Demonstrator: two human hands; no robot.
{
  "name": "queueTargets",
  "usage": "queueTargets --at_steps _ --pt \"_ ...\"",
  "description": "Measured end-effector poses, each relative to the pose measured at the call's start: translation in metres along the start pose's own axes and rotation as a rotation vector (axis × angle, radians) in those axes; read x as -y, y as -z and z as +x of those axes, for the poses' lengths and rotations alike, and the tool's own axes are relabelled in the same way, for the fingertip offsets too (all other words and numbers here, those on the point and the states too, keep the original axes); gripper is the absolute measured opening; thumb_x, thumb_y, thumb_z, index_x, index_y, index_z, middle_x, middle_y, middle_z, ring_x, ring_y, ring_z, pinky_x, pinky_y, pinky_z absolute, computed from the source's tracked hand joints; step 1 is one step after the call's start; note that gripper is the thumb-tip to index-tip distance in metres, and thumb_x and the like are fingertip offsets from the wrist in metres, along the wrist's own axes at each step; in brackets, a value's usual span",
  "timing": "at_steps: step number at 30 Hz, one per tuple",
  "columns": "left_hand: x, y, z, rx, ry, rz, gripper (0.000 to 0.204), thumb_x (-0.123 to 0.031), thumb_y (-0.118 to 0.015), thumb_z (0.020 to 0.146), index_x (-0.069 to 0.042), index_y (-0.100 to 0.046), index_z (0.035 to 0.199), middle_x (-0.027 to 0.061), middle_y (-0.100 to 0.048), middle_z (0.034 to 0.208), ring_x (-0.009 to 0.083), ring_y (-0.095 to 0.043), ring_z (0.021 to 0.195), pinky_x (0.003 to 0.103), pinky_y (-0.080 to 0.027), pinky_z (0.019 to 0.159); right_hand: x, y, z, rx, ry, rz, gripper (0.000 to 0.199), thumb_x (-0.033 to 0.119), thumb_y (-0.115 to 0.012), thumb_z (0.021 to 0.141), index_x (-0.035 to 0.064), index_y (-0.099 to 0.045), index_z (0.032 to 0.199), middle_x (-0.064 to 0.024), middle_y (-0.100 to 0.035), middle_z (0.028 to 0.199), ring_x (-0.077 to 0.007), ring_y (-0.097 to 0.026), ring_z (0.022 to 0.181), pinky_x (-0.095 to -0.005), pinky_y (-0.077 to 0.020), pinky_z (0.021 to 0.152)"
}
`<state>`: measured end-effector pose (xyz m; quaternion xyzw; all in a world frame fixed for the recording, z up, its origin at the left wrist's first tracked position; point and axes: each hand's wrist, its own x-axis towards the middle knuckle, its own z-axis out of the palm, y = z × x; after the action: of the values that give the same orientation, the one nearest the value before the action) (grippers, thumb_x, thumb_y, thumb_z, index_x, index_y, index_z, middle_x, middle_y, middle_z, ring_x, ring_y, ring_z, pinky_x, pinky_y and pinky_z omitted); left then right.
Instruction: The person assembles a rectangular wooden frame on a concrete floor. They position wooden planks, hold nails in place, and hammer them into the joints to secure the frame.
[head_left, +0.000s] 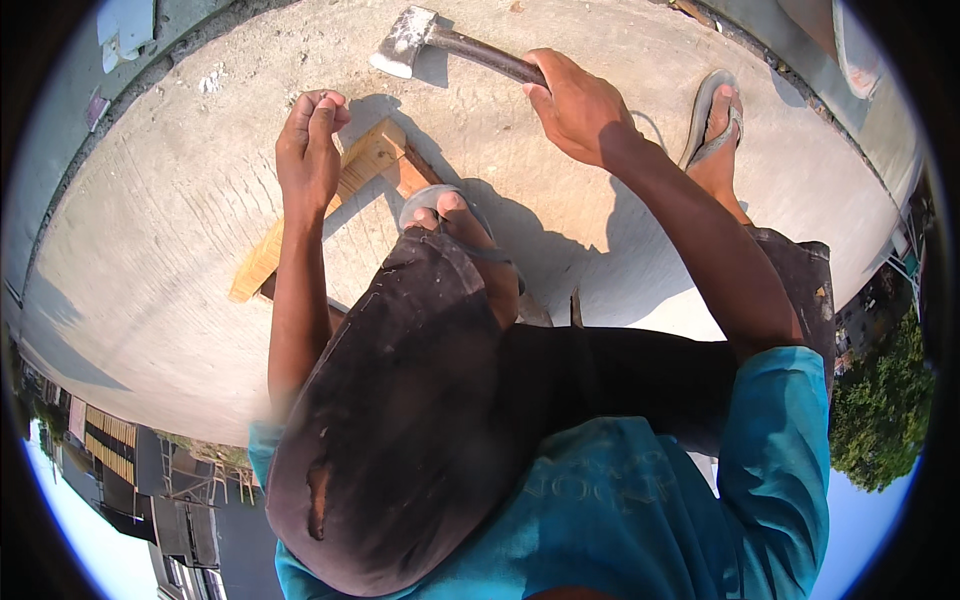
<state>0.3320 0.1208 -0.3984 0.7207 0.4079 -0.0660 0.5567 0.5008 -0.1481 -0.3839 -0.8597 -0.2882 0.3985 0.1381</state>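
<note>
My right hand is wrapped round the dark handle of a hatchet. The hatchet's pale-smeared steel head points to the far left, over the concrete and apart from the wood. My left hand is raised with thumb and fingers pinched together; whatever they may hold is too small to make out. Below and right of it lies an angled piece of wood, a light plank meeting a redder board at a corner. My sandalled left foot rests at the redder board, and my left forearm hides part of the plank.
Rough concrete ground spreads around me. My other sandalled foot is planted at the right. A low kerb edge runs along the far left, with a pale scrap beyond it. Shadows of my arms fall across the ground.
</note>
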Motion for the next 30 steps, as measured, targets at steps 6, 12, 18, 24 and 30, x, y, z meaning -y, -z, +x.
queueTargets --at_steps 6,12,18,24,30 --pt "0.026 0.022 -0.051 0.111 -0.336 0.506 0.026 -0.021 -0.072 0.094 -0.001 -0.058 0.105 0.0116 -0.071 0.102 0.0258 -0.067 0.085 0.036 -0.052 0.075 0.072 0.059 0.036 0.041 0.033 0.466 0.038 0.027 -0.049 0.104 0.004 -0.058 0.133 -0.0213 -0.071 0.096 -0.0365 -0.07 0.092 -0.0483 -0.0544 0.082" --pt "0.058 0.017 -0.05 0.039 -0.388 0.61 0.052 -0.003 -0.087 0.064 -0.006 -0.046 0.095 0.0081 -0.075 0.111 0.0302 -0.07 0.087 0.038 -0.056 0.071 0.073 0.055 0.056 0.164 0.217 0.225 0.041 0.022 -0.048 0.101 -0.0055 -0.053 0.132 -0.033 -0.069 0.102 -0.0456 -0.068 0.094 -0.0501 -0.0535 0.084" --pt "0.051 0.038 -0.056 0.079 -0.306 0.649 0.05 -0.004 -0.086 0.064 -0.008 -0.044 0.09 0.0092 -0.077 0.104 0.0331 -0.069 0.081 0.037 -0.055 0.07 0.114 0.094 0.091 0.631 0.599 -0.131 0.031 0.016 -0.052 0.097 -0.0082 -0.071 0.097 -0.0344 -0.068 0.105 -0.0448 -0.069 0.093 -0.0535 -0.0537 0.084" --pt "0.049 0.029 -0.041 0.145 -0.34 0.598 0.049 -0.005 -0.085 0.065 -0.009 -0.041 0.087 0.0082 -0.077 0.108 0.0328 -0.068 0.081 0.037 -0.055 0.07 0.076 0.036 0.061 0.274 0.511 -0.336 0.033 0.024 -0.051 0.104 0.001 -0.061 0.126 -0.023 -0.072 0.093 -0.036 -0.072 0.087 -0.0459 -0.0571 0.077" --pt "0.046 0.028 -0.049 0.155 -0.271 0.625 0.051 -0.004 -0.084 0.065 -0.009 -0.039 0.089 0.0085 -0.077 0.109 0.0339 -0.07 0.086 0.038 -0.055 0.073 0.081 0.074 0.038 0.301 0.474 -0.156 0.027 0.018 -0.057 0.099 -0.0035 -0.06 0.114 -0.0192 -0.065 0.078 -0.0324 -0.069 0.073 -0.0422 -0.0553 0.065"
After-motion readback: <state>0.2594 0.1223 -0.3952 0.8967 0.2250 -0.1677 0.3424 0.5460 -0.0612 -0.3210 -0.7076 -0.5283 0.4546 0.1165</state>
